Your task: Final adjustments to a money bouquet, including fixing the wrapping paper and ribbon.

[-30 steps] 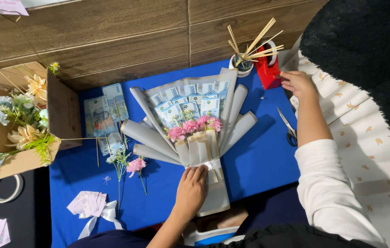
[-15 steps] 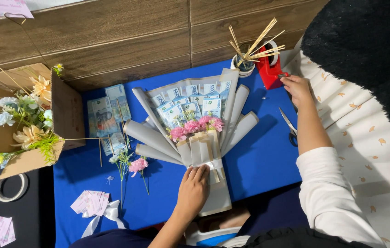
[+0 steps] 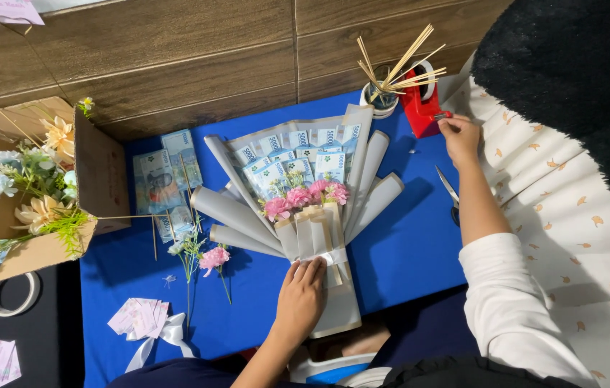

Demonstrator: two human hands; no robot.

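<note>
So, starting far left — there's an open cardboard box stuffed with fake flowers, and a roll of tape lying on the dark surface below it. Next over, on the blue cloth, a loose stack of banknotes, a couple of stray flower stems and a little fan of pink paper tied with white ribbon.

Middle of the cloth is the bouquet — folded banknotes and pink flowers wrapped in grey paper cones. The left hand lies flat on its wrapped handle, fingers together, pressing down rather than gripping.

Further right, a cup of wooden skewers stands just beside a red tape dispenser. The right hand is at the dispenser's front edge, fingertips pinched together there; can't tell if there's tape between them. Scissors lie by that forearm.
</note>
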